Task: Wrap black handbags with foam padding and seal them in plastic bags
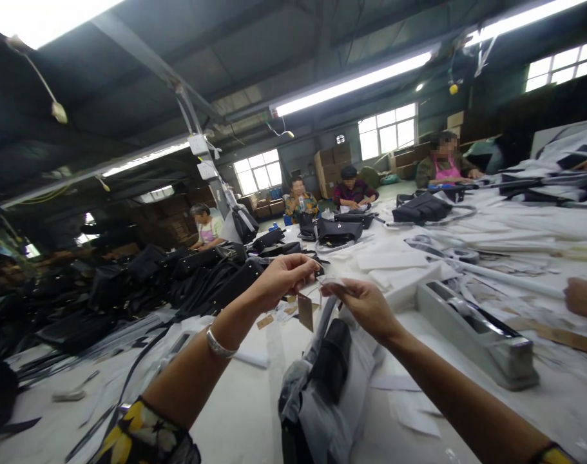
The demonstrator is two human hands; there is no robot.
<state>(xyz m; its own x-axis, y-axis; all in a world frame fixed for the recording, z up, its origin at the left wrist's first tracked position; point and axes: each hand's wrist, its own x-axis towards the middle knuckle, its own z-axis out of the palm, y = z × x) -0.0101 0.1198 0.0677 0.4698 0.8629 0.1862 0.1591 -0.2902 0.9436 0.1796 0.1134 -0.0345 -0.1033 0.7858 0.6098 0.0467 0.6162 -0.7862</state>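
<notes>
My left hand [283, 277] is raised over the table with its fingers pinched on a thin string from which a small brown tag [305, 312] hangs. My right hand [363, 303] is close beside it, fingers pinched on the other end of the string and a small clear piece. Below both hands lies a black bag [329, 367] partly wrapped in pale plastic, its strap rising toward the tag. A silver bracelet circles my left wrist.
A grey tape dispenser [477, 332] stands to the right. Black bags [187, 277] pile up on the left, white wrapping sheets [399, 261] lie beyond. Several people sit working at the far end. Another person's hand [583, 298] shows at the right edge.
</notes>
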